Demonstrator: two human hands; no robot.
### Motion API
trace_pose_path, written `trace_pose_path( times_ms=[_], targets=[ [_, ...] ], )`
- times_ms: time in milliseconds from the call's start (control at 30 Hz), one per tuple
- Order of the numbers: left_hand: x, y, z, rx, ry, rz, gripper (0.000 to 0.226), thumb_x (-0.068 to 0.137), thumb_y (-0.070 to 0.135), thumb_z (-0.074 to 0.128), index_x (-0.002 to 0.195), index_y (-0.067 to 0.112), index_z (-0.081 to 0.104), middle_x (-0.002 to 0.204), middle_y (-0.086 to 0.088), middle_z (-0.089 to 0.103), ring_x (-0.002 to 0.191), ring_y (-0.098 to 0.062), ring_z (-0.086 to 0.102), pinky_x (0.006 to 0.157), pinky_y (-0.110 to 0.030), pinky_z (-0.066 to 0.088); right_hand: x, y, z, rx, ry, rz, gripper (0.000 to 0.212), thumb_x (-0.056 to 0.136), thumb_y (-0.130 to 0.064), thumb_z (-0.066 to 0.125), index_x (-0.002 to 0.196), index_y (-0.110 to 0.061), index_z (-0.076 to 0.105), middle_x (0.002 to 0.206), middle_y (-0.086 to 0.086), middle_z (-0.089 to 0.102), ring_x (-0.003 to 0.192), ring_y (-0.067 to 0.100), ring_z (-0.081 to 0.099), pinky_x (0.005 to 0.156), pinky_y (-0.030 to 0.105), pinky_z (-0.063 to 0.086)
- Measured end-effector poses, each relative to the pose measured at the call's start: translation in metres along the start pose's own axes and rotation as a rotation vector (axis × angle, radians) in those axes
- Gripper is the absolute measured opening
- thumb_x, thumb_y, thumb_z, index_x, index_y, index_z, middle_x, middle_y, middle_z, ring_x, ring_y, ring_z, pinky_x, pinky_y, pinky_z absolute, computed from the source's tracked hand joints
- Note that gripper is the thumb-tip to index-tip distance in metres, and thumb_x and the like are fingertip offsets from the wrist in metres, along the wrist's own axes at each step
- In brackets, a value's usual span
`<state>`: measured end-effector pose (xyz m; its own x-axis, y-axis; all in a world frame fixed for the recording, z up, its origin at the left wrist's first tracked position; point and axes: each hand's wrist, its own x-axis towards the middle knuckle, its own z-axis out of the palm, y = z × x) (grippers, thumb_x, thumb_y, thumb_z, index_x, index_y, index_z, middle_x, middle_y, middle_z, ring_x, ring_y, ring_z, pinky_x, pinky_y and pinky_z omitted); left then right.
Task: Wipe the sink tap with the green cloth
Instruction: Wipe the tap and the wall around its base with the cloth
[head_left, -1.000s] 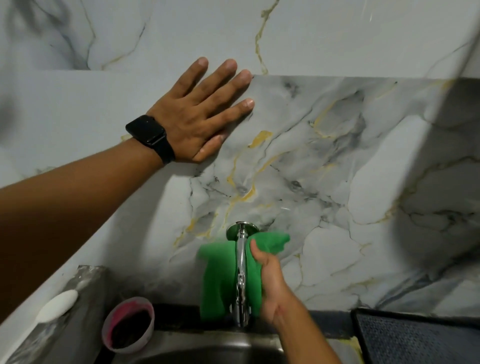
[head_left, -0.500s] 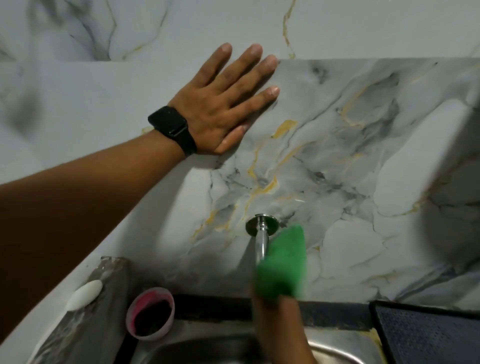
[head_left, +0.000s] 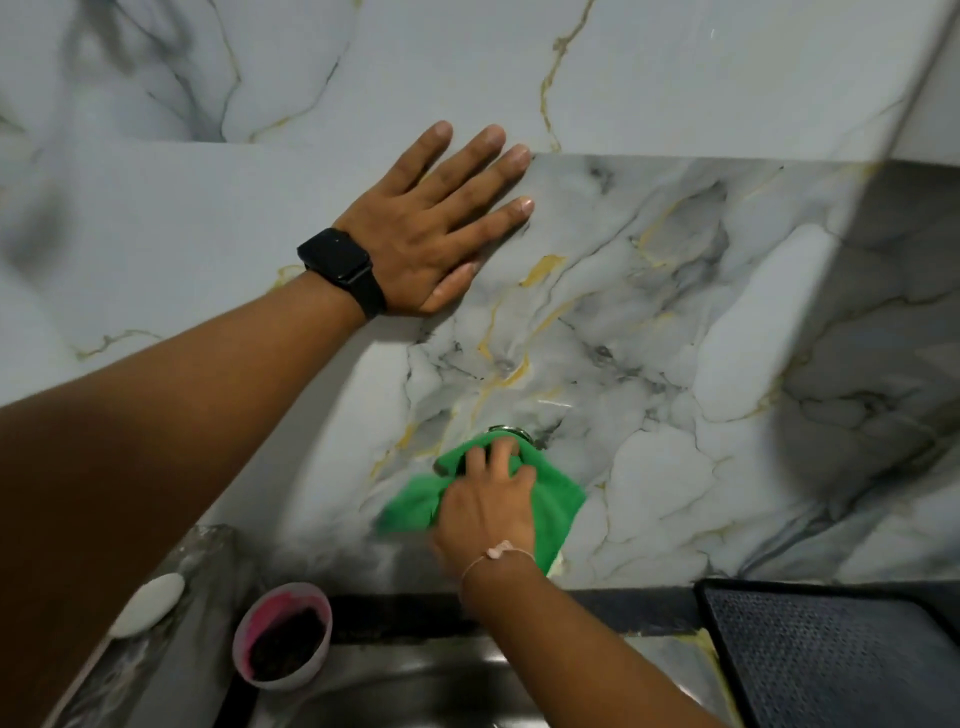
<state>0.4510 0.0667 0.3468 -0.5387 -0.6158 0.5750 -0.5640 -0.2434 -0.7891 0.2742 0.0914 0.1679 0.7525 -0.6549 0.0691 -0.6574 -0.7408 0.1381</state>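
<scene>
The green cloth (head_left: 556, 499) is draped over the sink tap where it comes out of the marble wall. Only the tap's round metal base (head_left: 511, 430) peeks out above the cloth; the spout is hidden. My right hand (head_left: 491, 506) lies on top of the cloth, fingers curled over it against the tap's base. My left hand (head_left: 434, 228), with a black watch on the wrist, rests flat on the wall above and to the left, fingers spread and holding nothing.
A steel sink (head_left: 415, 691) lies below the tap. A pink cup (head_left: 283, 636) with dark contents stands at the sink's left rim. A white soap bar (head_left: 148, 605) lies on the left ledge. A dark mat (head_left: 831, 654) covers the counter at right.
My right hand has slid the cloth up the tap from the spout to its base at the wall. The left hand stays flat on the wall; the view has shifted.
</scene>
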Motion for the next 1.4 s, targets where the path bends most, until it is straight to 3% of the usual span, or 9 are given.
trace_pose_path(
  times_ms=[133,233,467,633,867,1000,1100,1267,1400],
  targets=[
    [0.001,0.002,-0.002,-0.003,0.019,0.0,0.064,0.097,0.039,0.027,0.156,0.017,0.02,0.161,-0.016,0.026,0.15,-0.036,0.021,0.12,-0.057,0.02,-0.002,0.026,0.01,0.969,0.14,0.289,0.037,0.08,-0.015,0.049,0.117,-0.012,0.048,0.127,0.008,0.042,0.11,0.034,0.05,0.095,0.05,0.05],
    [0.001,0.002,-0.001,-0.005,0.019,0.001,0.064,0.096,0.039,0.027,0.156,0.017,0.021,0.161,-0.016,0.026,0.15,-0.036,0.021,0.12,-0.057,0.02,-0.003,0.058,0.029,1.965,-0.253,0.352,0.033,0.092,-0.03,0.049,0.11,-0.008,0.067,0.114,0.02,0.07,0.1,0.037,0.069,0.084,0.047,0.059],
    [0.002,-0.002,0.002,0.055,0.026,0.01,0.066,0.095,0.041,0.027,0.156,0.016,0.021,0.16,-0.017,0.029,0.148,-0.038,0.025,0.121,-0.054,0.016,0.017,0.063,0.083,2.54,-0.551,0.143,0.051,0.088,-0.044,0.048,0.099,0.0,0.072,0.072,0.014,0.077,0.062,0.027,0.074,0.058,0.034,0.062],
    [0.002,0.0,0.001,0.067,0.016,0.028,0.066,0.094,0.042,0.028,0.155,0.015,0.026,0.158,-0.019,0.032,0.147,-0.04,0.026,0.125,-0.048,0.001,-0.012,0.047,0.131,2.553,-0.643,0.067,0.066,0.091,-0.054,0.05,0.122,0.004,0.058,0.078,0.024,0.073,0.059,0.036,0.069,0.058,0.04,0.059],
    [0.004,-0.001,0.001,0.081,0.01,0.031,0.067,0.094,0.041,0.03,0.155,0.014,0.025,0.158,-0.021,0.032,0.146,-0.041,0.027,0.125,-0.045,-0.006,0.018,0.049,0.084,2.586,-0.615,0.1,0.051,0.055,-0.052,0.082,0.075,-0.009,0.063,0.054,0.007,0.067,0.046,0.02,0.066,0.049,0.023,0.056],
    [0.003,0.0,0.001,0.079,0.009,0.034,0.066,0.094,0.041,0.029,0.155,0.014,0.025,0.158,-0.021,0.032,0.146,-0.041,0.027,0.125,-0.046,-0.006,-0.04,0.057,0.115,2.389,-0.423,0.388,0.06,0.084,-0.048,0.057,0.109,0.005,0.066,0.106,0.034,0.07,0.102,0.047,0.067,0.096,0.059,0.051],
    [0.004,-0.001,0.003,0.073,0.009,0.035,0.066,0.095,0.041,0.029,0.155,0.015,0.023,0.158,-0.02,0.031,0.146,-0.041,0.027,0.125,-0.046,-0.005,-0.036,0.071,0.084,2.305,-0.325,0.313,0.053,0.091,-0.042,0.047,0.115,0.001,0.067,0.118,0.031,0.067,0.115,0.046,0.061,0.108,0.059,0.04],
    [0.002,0.001,0.006,0.071,0.013,0.028,0.068,0.094,0.042,0.03,0.156,0.016,0.019,0.16,-0.019,0.028,0.148,-0.039,0.024,0.125,-0.047,-0.005,-0.052,0.025,0.05,1.255,0.063,0.273,0.056,0.083,-0.066,0.037,0.114,-0.023,0.055,0.117,0.014,0.069,0.1,0.027,0.067,0.089,0.044,0.057],
    [0.001,0.0,0.005,0.083,0.023,0.019,0.068,0.094,0.041,0.03,0.156,0.017,0.019,0.161,-0.017,0.027,0.149,-0.038,0.023,0.125,-0.047,-0.004,-0.08,-0.013,0.056,0.728,0.124,0.274,0.094,0.04,-0.026,0.088,0.126,-0.035,0.051,0.138,0.021,0.041,0.1,0.039,0.068,0.07,0.048,0.062]
  ],
)
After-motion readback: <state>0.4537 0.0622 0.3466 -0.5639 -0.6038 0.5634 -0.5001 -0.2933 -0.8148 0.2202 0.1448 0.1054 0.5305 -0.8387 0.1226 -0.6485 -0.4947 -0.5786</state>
